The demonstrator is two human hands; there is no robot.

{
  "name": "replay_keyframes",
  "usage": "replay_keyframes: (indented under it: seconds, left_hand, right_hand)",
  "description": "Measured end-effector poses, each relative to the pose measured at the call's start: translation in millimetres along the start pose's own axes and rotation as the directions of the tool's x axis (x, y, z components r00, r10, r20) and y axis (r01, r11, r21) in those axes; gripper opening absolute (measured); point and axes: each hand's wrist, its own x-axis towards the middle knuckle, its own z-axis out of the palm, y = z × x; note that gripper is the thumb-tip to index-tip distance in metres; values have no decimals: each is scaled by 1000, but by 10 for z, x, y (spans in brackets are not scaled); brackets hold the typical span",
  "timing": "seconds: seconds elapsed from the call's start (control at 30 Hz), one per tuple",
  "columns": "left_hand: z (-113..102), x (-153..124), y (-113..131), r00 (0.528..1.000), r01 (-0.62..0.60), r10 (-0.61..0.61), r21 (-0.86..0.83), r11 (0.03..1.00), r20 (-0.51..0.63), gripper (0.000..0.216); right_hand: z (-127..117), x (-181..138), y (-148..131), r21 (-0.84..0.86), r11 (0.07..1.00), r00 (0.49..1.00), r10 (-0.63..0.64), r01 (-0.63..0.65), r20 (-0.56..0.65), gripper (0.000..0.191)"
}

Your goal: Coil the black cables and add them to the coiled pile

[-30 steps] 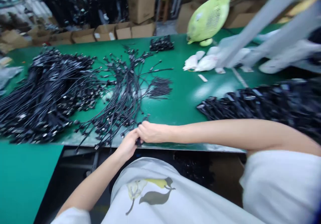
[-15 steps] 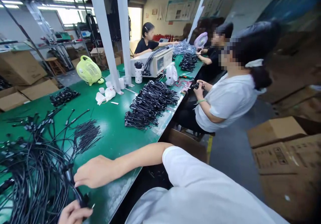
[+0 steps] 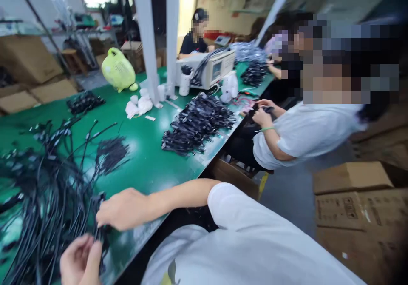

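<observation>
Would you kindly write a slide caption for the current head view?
Left hand and right hand at black cables on a green table, a co-worker in white nearby.

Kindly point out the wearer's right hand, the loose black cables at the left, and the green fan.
Right hand point(image 3: 125, 208): head view, back of the hand.
Loose black cables point(image 3: 57, 191): head view, middle of the heap.
Green fan point(image 3: 119, 70): head view, middle of its body.
</observation>
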Motion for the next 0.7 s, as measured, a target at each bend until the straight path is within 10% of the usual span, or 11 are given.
replay_keyframes:
  seconds: [0.27,0.4,0.5,0.7]
  left_hand:
    - [264,-174,-30,971,192,-117,-384,903,210,47]
    - [281,-259,-76,984,108,-30,-455,884,175,43]
    - [245,-336,-58,988,93,-30,-432,897,151,42]
    - [220,-319,83,969,229,-136,-544,807,207,32]
  right_hand:
    - [183,-113,-94,398,915,966,160,-68,-202,31]
    - [263,-110,-119,862,459,959,266,-217,100,36]
    - [306,-137,-187,906,92,907,134,-412,399,46]
    - [317,-254,-126,785,516,936,256,-342,240,51]
